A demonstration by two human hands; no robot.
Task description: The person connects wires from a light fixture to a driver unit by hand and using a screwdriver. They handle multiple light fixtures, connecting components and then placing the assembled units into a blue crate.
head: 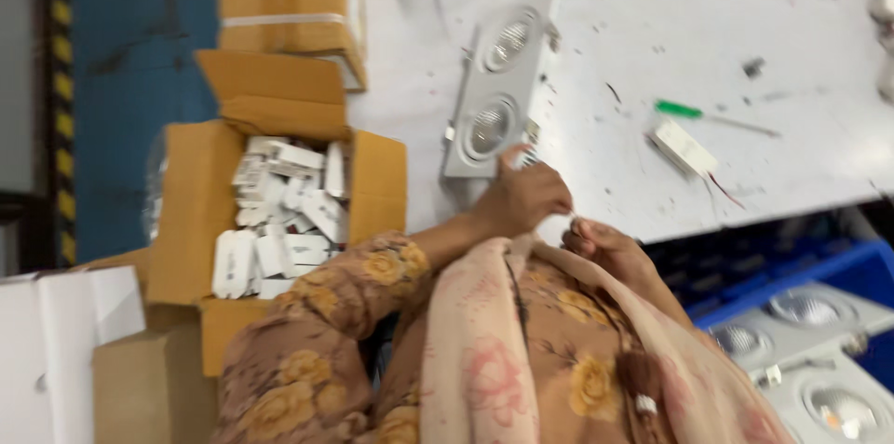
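- A blue floor (140, 34) is being seen at far left.
- An open cardboard box (196, 211) is being filled by small white parts (279, 211).
- A twin-lamp fixture (494, 90) on the scuffed white table (698, 16) is being gripped at its near end by the left hand (521, 197), fingers curled.
- A thin wire is being pinched by the right hand (601, 244).
- A green screwdriver (712, 116) is being left lying farther right.
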